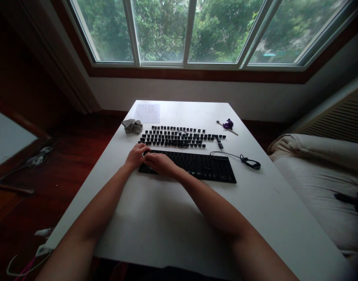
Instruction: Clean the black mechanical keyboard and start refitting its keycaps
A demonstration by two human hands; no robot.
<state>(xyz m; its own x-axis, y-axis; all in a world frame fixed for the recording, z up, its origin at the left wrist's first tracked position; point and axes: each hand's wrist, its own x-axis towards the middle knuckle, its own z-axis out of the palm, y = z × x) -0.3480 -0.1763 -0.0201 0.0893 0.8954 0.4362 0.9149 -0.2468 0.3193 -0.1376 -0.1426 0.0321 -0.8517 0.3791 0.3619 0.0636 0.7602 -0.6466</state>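
Observation:
A black keyboard (202,166) lies on the white table in front of me, and its left end is partly covered by my hands. At its upper left corner, my left hand (135,157) has its fingers curled in, close to a small shiny bit (144,154) between the hands. My right hand (160,162) reaches over the keyboard's left part with fingers bent together, touching or nearly touching the left fingertips. What the fingers pinch is too small to make out. Just beyond the keyboard, loose black keycaps (173,136) stand in several rows.
A crumpled grey cloth (132,126) and a printed sheet (147,113) lie at the table's far left. On the right are a toothbrush (233,132), a purple cloth (228,124) and the coiled cable (251,163). A cushioned seat (304,175) stands beside the table's right edge.

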